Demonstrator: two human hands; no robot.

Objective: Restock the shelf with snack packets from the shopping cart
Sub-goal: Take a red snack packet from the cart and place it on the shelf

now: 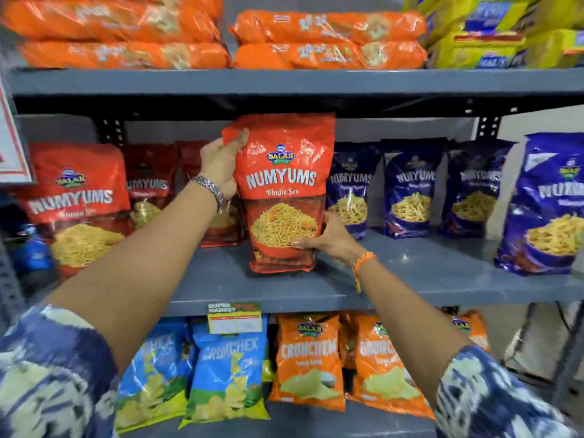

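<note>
A red Numyums snack packet [284, 191] stands upright on the grey middle shelf [410, 279], held between both hands. My left hand [221, 162] grips its top left corner, thumb on the front. My right hand [325, 238] clasps its lower right side, thumb on the front near the bottom. Other red Numyums packets [79, 200] stand to the left and behind it. The shopping cart is out of view.
Blue Numyums packets [410, 188] line the right of the same shelf. Orange packs [328, 39] lie on the shelf above. Blue Crunchex bags [227, 374] and orange bags [309, 358] stand below. A price tag [235, 317] hangs on the shelf edge.
</note>
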